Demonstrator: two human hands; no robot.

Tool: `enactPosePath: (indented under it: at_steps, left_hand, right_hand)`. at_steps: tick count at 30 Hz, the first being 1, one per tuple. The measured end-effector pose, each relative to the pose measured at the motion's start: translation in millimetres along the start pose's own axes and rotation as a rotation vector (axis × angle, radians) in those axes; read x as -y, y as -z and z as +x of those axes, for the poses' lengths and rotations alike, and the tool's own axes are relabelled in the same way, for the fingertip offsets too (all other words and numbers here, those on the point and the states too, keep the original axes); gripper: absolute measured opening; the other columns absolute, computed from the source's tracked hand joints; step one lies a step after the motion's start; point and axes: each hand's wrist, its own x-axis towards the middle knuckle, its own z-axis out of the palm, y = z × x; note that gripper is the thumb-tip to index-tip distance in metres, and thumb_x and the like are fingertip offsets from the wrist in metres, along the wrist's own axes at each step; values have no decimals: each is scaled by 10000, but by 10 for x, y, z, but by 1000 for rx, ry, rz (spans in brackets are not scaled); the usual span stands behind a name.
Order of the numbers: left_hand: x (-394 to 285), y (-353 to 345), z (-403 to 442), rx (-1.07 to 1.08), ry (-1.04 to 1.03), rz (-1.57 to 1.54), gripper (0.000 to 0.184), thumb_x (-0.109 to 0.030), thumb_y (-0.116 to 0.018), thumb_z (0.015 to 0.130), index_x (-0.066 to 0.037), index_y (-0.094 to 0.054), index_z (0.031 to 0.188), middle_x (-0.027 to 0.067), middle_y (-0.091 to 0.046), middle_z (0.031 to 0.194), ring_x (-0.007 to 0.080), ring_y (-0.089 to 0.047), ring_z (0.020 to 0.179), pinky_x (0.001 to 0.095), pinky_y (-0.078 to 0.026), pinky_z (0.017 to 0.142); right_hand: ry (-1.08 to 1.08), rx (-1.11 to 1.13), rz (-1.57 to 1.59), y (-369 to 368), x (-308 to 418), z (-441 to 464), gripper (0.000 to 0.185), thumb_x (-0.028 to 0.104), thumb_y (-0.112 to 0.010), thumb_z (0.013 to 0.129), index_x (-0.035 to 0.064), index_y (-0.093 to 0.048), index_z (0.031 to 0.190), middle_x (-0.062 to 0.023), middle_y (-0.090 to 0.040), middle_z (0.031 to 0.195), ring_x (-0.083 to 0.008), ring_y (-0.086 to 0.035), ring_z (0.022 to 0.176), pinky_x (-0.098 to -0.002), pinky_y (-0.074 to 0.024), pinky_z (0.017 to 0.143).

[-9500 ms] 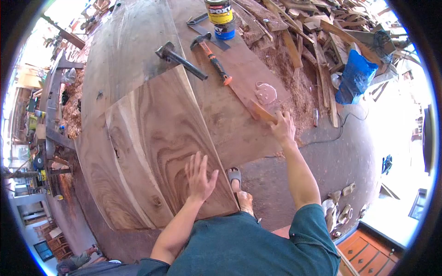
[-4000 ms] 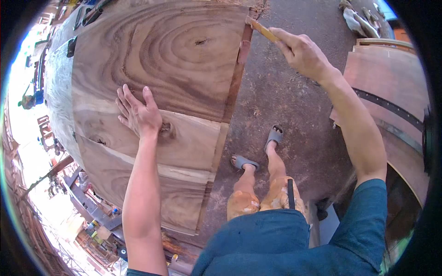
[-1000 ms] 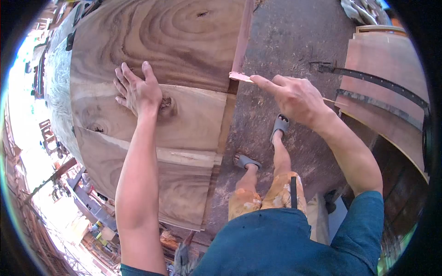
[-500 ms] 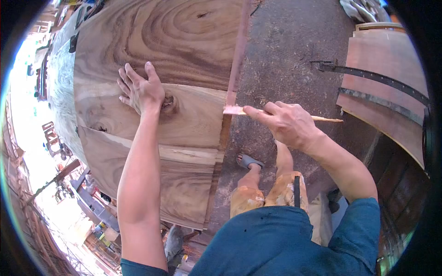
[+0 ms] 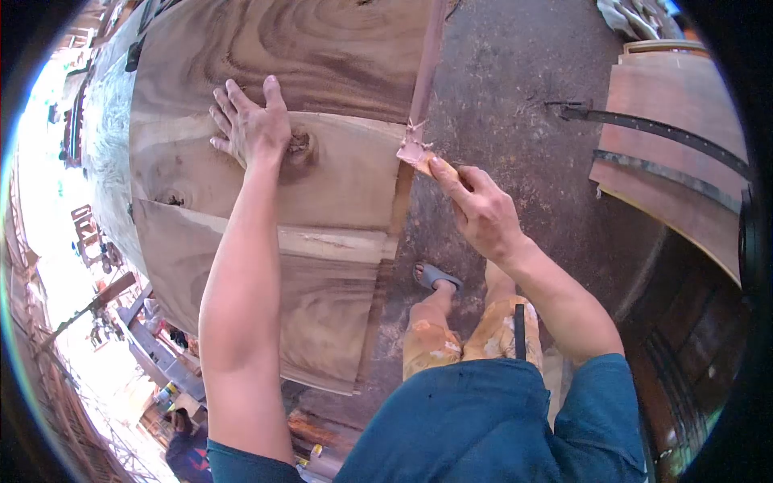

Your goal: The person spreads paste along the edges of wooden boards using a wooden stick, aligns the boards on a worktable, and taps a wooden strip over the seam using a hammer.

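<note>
My left hand (image 5: 254,125) lies with its fingers spread on the wooden panel (image 5: 330,181), beside a dark knot. In my right hand (image 5: 487,213) is a thin wooden stick (image 5: 427,163), its tip coated in pink paste and touching the panel's right edge. A strip of pink paste (image 5: 427,68) covers the edge above the stick's tip. Below it, the edge shows bare brown wood. A few strands of paste stand up near the tip.
On the right are curved pale panels (image 5: 676,105) with dark metal straps (image 5: 660,137). My sandalled foot (image 5: 437,278) is on the dusty floor (image 5: 515,105). Another person (image 5: 188,451) shows at the lower left. A dark metal clamp (image 5: 133,56) touches the panel's far side.
Paste now covers the upper edge, which was bare lower down earlier. The stick moved down along the edge, then slightly up since half a second ago. My left hand stays flat on the panel.
</note>
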Motion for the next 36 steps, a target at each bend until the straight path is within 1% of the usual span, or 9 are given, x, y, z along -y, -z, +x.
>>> enactPosePath:
  at_steps: [3,5,6,8,11,14,21,31,36]
  left_hand:
    - [238,163,-195,74,-130,16,836,-678,-415,966,-171,-256,1611,142,-174,1688,373,-117,1557,653,-73,1204]
    - [573,230,-521,61,-49,57,815,-673,-413,970,-202,-251,1615,143,-165,1690,379,-113,1557,666,-74,1198]
    - [689,268,-638,60,-14,81,806,-671,-413,971,-218,-248,1616,144,-160,1690,382,-111,1557,673,-74,1194]
    - [754,324,-735,52,37,67,800,-668,-410,974,-228,-238,1619,144,-147,1693,392,-109,1555,682,-72,1190]
    - [765,275,-749,39,59,57,796,-662,-403,979,-228,-224,1622,147,-133,1695,404,-106,1553,686,-70,1188]
    - [753,300,-753,37,61,62,800,-660,-399,980,-221,-216,1623,160,-133,1691,414,-106,1550,688,-69,1187]
    - [778,256,-736,22,58,78,823,-705,-356,967,-237,-206,1627,162,-139,1692,403,-111,1553,693,-74,1180]
    - [788,248,-726,28,52,68,831,-680,-393,968,-212,-207,1628,169,-122,1693,412,-89,1554,698,-54,1181]
    - [772,253,-749,24,57,68,825,-675,-396,970,-205,-220,1625,162,-120,1694,404,-84,1556,687,-42,1188]
  right_hand:
    - [111,121,-107,255,57,-54,635,26,-590,878,227,-525,1477,-117,-606,962,-311,-651,855,-408,-580,706]
    - [92,228,-123,497,27,62,559,58,-572,907,220,-559,1442,-119,-614,914,-317,-656,835,-414,-577,710]
    - [76,281,-127,596,21,150,523,74,-563,921,216,-576,1425,-121,-618,890,-321,-659,825,-417,-575,712]
    - [-113,215,-50,732,2,377,468,81,-545,943,204,-605,1390,-144,-636,846,-341,-673,821,-455,-568,736]
    - [4,78,-59,608,-178,517,459,75,-533,954,193,-601,1393,-158,-659,867,-354,-679,829,-473,-561,736]
    - [33,106,-31,548,-154,505,481,56,-540,939,180,-589,1401,-158,-678,915,-358,-680,827,-477,-558,724]
    - [54,278,12,468,27,159,599,41,-587,865,192,-545,1443,-134,-643,860,-354,-675,794,-467,-559,695]
    - [82,407,-115,410,369,-220,583,61,-575,885,215,-534,1446,-109,-638,905,-289,-690,846,-409,-572,669]
    - [193,375,-145,367,354,-364,577,56,-585,882,259,-564,1421,-90,-626,945,-280,-678,867,-404,-585,681]
